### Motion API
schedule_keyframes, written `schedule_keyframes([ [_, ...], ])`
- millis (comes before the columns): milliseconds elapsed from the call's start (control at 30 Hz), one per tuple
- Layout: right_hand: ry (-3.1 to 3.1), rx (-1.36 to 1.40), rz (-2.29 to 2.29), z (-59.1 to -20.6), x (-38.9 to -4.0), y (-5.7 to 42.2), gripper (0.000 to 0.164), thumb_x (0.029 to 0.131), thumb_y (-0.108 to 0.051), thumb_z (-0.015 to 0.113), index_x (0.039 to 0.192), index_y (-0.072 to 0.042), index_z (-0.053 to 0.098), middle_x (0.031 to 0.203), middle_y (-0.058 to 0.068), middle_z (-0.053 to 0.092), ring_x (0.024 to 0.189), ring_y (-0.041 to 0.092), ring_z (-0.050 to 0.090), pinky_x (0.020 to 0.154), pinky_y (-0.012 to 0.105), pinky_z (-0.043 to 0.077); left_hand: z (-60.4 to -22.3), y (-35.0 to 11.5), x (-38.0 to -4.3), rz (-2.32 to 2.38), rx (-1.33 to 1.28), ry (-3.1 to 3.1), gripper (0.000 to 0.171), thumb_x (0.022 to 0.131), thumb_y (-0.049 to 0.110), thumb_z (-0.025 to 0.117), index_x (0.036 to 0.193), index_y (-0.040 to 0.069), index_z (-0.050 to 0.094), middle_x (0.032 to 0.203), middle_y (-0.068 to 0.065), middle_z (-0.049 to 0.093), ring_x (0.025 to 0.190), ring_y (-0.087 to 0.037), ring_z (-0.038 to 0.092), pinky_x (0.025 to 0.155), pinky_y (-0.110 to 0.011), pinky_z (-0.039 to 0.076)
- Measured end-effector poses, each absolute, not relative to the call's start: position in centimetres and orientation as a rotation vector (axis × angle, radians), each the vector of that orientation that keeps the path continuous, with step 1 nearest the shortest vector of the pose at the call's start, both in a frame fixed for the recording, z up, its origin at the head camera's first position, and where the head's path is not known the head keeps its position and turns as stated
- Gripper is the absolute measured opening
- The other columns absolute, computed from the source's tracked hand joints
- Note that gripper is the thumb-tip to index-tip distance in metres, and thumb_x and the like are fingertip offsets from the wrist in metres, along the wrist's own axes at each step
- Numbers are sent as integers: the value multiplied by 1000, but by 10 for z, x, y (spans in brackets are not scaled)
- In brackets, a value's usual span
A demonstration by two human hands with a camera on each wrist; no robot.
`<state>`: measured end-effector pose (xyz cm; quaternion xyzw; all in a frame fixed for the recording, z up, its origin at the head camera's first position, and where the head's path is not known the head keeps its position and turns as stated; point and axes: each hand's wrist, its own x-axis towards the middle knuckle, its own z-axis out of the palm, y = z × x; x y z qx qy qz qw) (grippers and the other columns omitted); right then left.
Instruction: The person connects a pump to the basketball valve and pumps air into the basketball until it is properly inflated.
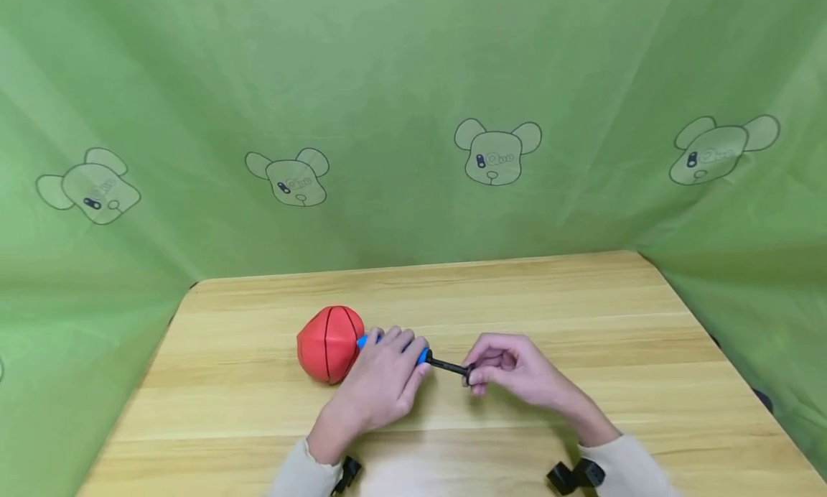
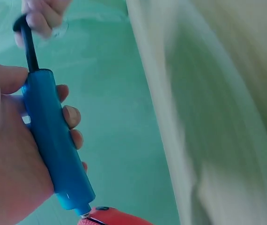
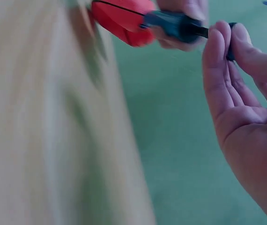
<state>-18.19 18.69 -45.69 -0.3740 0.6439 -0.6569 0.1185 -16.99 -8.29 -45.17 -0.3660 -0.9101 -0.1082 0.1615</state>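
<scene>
Over wood (image 1: 549,303), a pump (image 2: 58,140) slants nozzle-first toward a ball (image 1: 323,346).

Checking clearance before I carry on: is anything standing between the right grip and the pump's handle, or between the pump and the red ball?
Nothing visible. The right grip pinches the black handle, and the blue pump, held in the left grip, meets the red ball at its nozzle end.

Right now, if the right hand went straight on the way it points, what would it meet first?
Following the black rod, the right hand would probably meet the near end of the blue pump barrel first, though the left hand grips it close by and depth is unclear.
</scene>
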Motion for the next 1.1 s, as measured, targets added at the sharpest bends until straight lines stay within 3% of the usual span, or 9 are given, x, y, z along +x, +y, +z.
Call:
schedule_keyframes([
  [233, 1830, -1114, -1952, -468, -183, 172, 16, 93, 11, 65, 108, 10, 63, 91, 27, 70, 77, 23, 73, 69, 41, 60, -454, -78, -168, -332, -1093, -2576, 28, 109, 41, 39, 102, 19, 55, 90, 5, 51, 88, -16, 50, 85, -40, 41],
  [500, 1838, -1077, -1943, -446, -178, 204, 18, 90, 14, 64, 106, 7, 64, 90, 24, 71, 77, 19, 73, 69, 37, 60, -446, -103, -180, -409, -969, -2562, 19, 103, 33, 49, 104, 18, 59, 91, 4, 52, 87, -18, 50, 86, -41, 40],
  [867, 1864, -1055, -1959, -467, -178, 182, 16, 91, 11, 66, 107, 9, 64, 90, 25, 71, 75, 22, 73, 67, 39, 60, -455, -70, -164, -284, -1038, -2575, 25, 106, 37, 42, 101, 18, 57, 91, 3, 53, 86, -19, 52, 81, -41, 40],
  [1100, 1964, -946, -1916, -462, -171, 170, 17, 95, 3, 67, 110, 7, 63, 93, 23, 71, 78, 24, 74, 71, 40, 60, -458, -77, -168, -393, -1088, -2560, 26, 108, 38, 42, 106, 19, 59, 92, 5, 52, 88, -16, 50, 85, -40, 41],
])
